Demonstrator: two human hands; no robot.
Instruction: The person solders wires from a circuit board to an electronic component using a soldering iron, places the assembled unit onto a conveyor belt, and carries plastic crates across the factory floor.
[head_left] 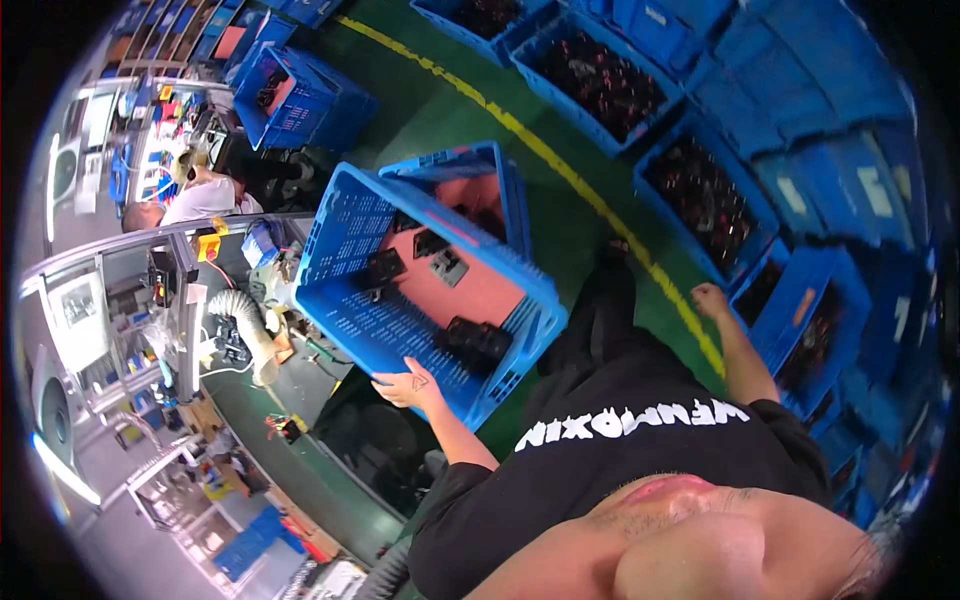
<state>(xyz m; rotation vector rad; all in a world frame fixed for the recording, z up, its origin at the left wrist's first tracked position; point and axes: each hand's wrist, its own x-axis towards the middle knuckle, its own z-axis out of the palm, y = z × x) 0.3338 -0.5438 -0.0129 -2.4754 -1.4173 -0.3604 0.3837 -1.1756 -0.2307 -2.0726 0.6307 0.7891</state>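
A blue plastic crate (365, 310) with pierced walls stands tilted in front of me, over another blue crate (510, 205). Pink sheet (480, 300) lines its bottom. Several black parts (475, 343) lie on that lining, along with a small grey metal-faced piece (448, 267). My left hand (405, 385) is at the near left rim of the crate, fingers bent against its edge. Away to the right, my right hand (710, 300) hangs curled near the stacked crates, and nothing shows in it.
Blue crates of dark parts (700, 205) line the right side, beyond a yellow floor line (560, 165). On the left runs a workbench (300, 400) with a ribbed hose (245, 325). Another person (205, 200) sits further back, near more blue crates (300, 100).
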